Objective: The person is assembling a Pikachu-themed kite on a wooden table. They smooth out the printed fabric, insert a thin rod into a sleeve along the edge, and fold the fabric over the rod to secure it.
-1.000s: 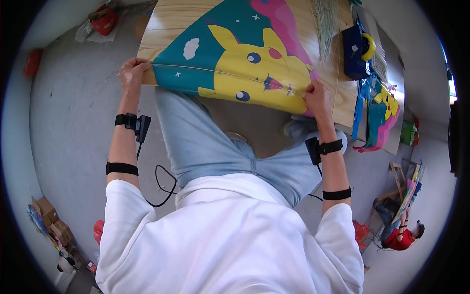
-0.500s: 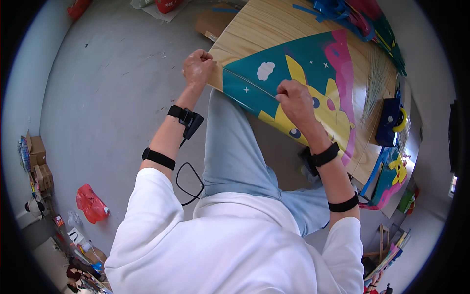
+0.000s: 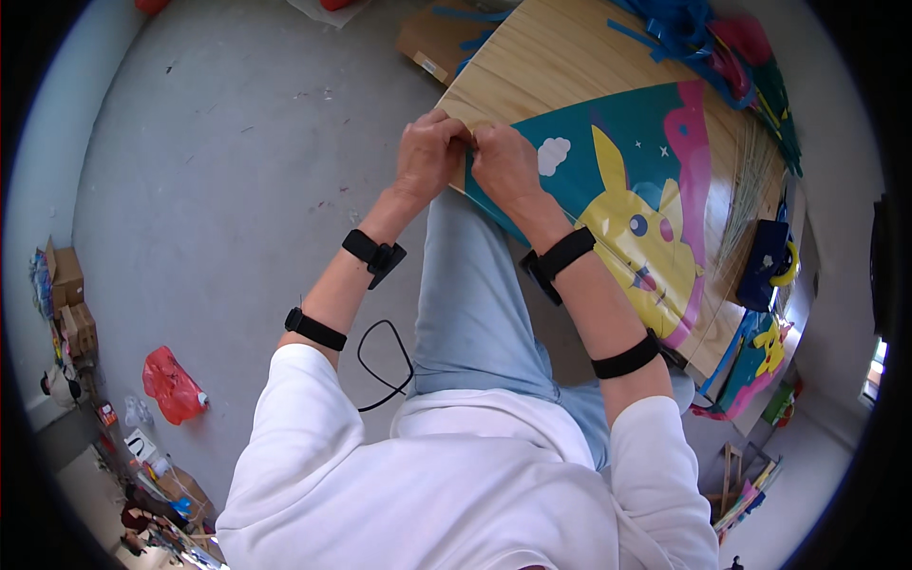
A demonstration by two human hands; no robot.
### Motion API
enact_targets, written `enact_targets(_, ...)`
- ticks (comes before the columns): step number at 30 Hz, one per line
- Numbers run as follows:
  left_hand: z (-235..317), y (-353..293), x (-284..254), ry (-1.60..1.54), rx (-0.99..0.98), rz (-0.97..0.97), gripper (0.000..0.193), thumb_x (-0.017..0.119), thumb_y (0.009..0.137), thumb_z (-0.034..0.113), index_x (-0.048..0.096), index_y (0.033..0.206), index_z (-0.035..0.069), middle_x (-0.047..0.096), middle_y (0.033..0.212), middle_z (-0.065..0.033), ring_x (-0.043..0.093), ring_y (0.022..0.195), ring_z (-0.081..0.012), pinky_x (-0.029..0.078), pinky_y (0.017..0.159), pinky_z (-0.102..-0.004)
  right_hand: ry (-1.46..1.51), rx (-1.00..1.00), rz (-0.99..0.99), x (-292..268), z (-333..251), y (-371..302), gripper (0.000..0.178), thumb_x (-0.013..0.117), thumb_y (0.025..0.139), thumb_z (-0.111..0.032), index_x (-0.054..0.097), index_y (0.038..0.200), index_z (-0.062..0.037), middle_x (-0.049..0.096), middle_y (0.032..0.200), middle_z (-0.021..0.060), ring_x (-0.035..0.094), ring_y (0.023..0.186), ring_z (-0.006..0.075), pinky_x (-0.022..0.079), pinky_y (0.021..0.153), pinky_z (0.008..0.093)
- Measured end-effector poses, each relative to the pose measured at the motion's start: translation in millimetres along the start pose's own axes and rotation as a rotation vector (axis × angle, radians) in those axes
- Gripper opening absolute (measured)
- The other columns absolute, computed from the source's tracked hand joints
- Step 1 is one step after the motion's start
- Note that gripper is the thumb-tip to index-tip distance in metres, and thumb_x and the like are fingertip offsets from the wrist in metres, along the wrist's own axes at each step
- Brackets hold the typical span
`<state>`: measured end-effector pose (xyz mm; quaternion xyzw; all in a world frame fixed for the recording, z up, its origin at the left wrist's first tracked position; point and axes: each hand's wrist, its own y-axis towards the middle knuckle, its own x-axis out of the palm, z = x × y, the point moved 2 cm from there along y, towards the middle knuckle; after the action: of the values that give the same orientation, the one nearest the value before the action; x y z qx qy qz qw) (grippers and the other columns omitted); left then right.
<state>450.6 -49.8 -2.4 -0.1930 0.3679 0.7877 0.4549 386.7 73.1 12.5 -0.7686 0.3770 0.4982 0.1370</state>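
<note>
A teal kite sail (image 3: 608, 103) with a pink wavy border and a yellow cartoon figure lies on the wooden table (image 3: 532, 59). Its narrow left corner is at the table's edge, partly covered by my hands. My left hand (image 3: 429, 157) is closed there, thumb and fingers pinched together. Right against it, my right hand (image 3: 506, 169) is also closed, fingers curled over the sail's corner. Whatever sits between the fingertips is too small and hidden to make out.
Thin pale sticks (image 3: 750, 195) lie at the table's right, near a dark blue case (image 3: 763, 258) and a yellow ring (image 3: 788, 266). Blue strips (image 3: 665, 33) heap at the far edge. A cardboard box (image 3: 427, 46) stands beyond; a red bag (image 3: 174, 385) lies on the floor.
My right hand has moved left from the sail's middle to its corner, meeting my left hand, which has shifted slightly right. The whole view has shifted a little.
</note>
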Motion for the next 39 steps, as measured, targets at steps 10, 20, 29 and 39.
enact_targets(10,-5.1,3.5,5.7,-0.050,-0.039,-0.016,0.011,0.068,0.073,-0.005,0.069,0.082,0.002,0.064,0.083,-0.0147,0.064,0.077,-0.0333,0.052,0.068,-0.0389,-0.065,0.061,0.001,1.3,-5.2,3.8,0.010,0.068,0.075,-0.008,0.072,0.084,-0.0060,0.070,0.094,0.0149,0.070,0.084,0.0336,0.058,0.071,0.0412)
enact_targets(20,-5.5,8.4,4.0,-0.017,-0.115,-0.138,0.012,0.068,0.075,-0.007,0.070,0.083,0.001,0.066,0.084,-0.0135,0.065,0.077,-0.0266,0.052,0.070,-0.0337,-0.225,-0.049,-0.066,-7.3,2.4,-10.4,0.009,0.067,0.073,-0.003,0.069,0.082,-0.0030,0.067,0.087,0.0165,0.070,0.078,0.0319,0.057,0.063,0.0408)
enact_targets(29,-6.1,8.3,6.6,-0.118,-0.228,-0.192,0.007,0.071,0.078,-0.006,0.071,0.084,-0.002,0.067,0.083,-0.0074,0.064,0.077,-0.0155,0.051,0.072,-0.0277,-0.263,-0.117,-0.021,-37.5,44.2,-66.8,0.007,0.067,0.074,0.000,0.066,0.081,-0.0015,0.064,0.086,0.0142,0.069,0.073,0.0281,0.056,0.059,0.0392)
enact_targets(39,1.9,11.5,2.0,-0.082,-0.252,-0.218,0.007,0.072,0.079,-0.004,0.072,0.085,-0.001,0.070,0.081,-0.0071,0.063,0.076,-0.0139,0.051,0.073,-0.0273,-0.227,-0.091,0.042,-68.2,78.4,-117.4,0.010,0.065,0.072,0.002,0.064,0.078,-0.0047,0.061,0.086,0.0117,0.066,0.077,0.0279,0.055,0.065,0.0400)
